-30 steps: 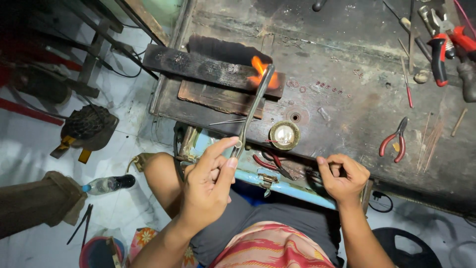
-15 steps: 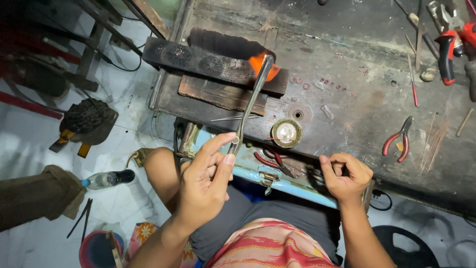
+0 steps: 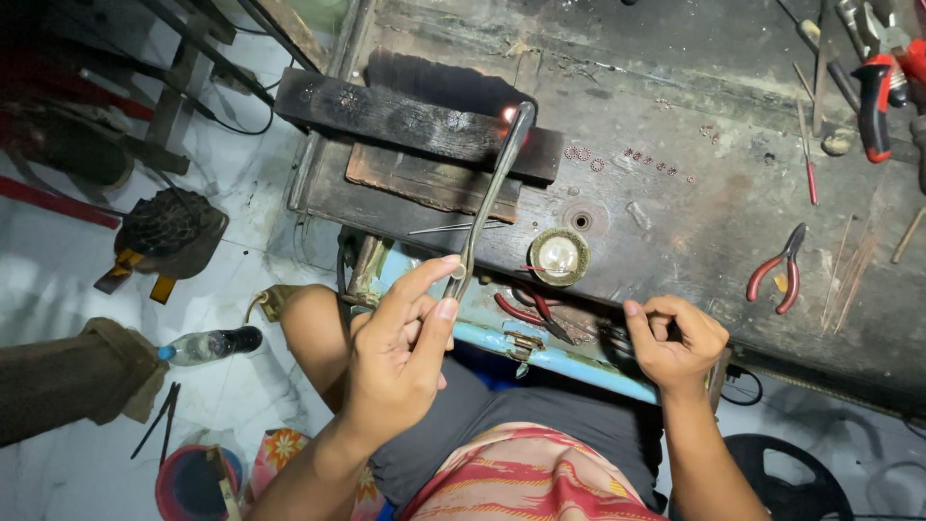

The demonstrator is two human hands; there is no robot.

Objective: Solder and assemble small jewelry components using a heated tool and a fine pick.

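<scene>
Left hand (image 3: pixel 400 352) around slim metal torch (image 3: pixel 492 198)

Small metalwork shop, most likely a jeweller's soldering bench.

I sit low at a dark, scorched wooden workbench (image 3: pixel 733 232) with a charred block (image 3: pixel 405 121) on it, a glow at the tip of the metal torch pipe (image 3: pixel 492 193) I hold. Tiny wire rings (image 3: pixel 627 159) lie scattered on the top, beside red-handled pliers (image 3: pixel 776 270), thin rods (image 3: pixel 849 275) and a small round tin (image 3: pixel 559 256). A blue drawer (image 3: pixel 569 357) of tools hangs open over my lap. White tiled floor (image 3: pixel 241 260), plastic bottle (image 3: pixel 207 344) by my knee.
</scene>
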